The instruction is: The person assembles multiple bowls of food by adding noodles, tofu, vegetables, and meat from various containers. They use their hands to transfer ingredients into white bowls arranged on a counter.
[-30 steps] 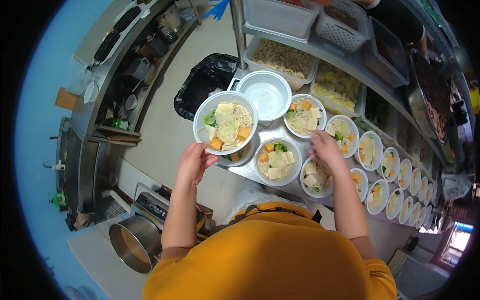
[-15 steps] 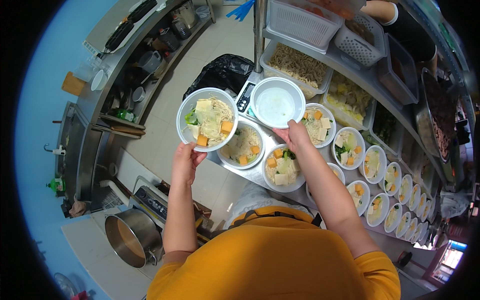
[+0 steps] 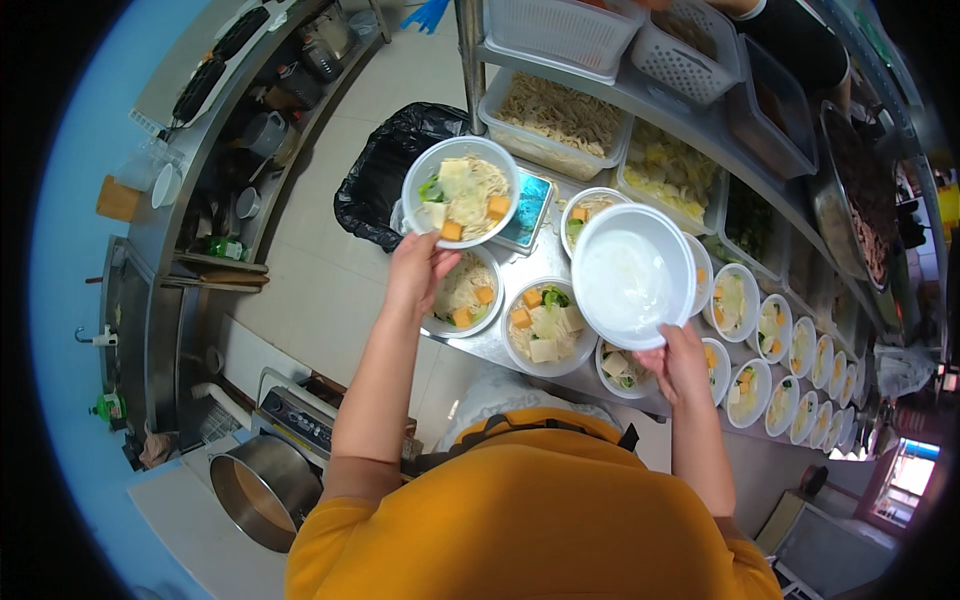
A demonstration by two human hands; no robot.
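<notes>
My left hand (image 3: 418, 272) is closed on the near rim of a white plastic bowl (image 3: 470, 192) filled with enoki mushrooms, orange cubes, pale tofu-like slices and greens. That bowl is held up beside a kitchen scale (image 3: 532, 212), whose bluish plate shows and whose display is hidden. Out to the right, my right hand (image 3: 678, 366) pinches the edge of an empty white bowl (image 3: 632, 278), tilted above the filled ones. Below my hands, a filled bowl (image 3: 466, 292) and another filled bowl (image 3: 546, 326) stand on the metal counter (image 3: 520, 268).
Rows of filled bowls (image 3: 748, 394) run off to the right. Behind them are tubs of mushrooms (image 3: 560, 112) and cut cabbage (image 3: 672, 172), under a shelf with baskets (image 3: 560, 38). A black-lined bin (image 3: 372, 186) stands beyond the counter's left end; a steel pot (image 3: 262, 490) is lower left.
The empty bowl has left the scale and moved right and nearer in my right hand, uncovering the plate. My left hand has carried the filled bowl right, toward the scale.
</notes>
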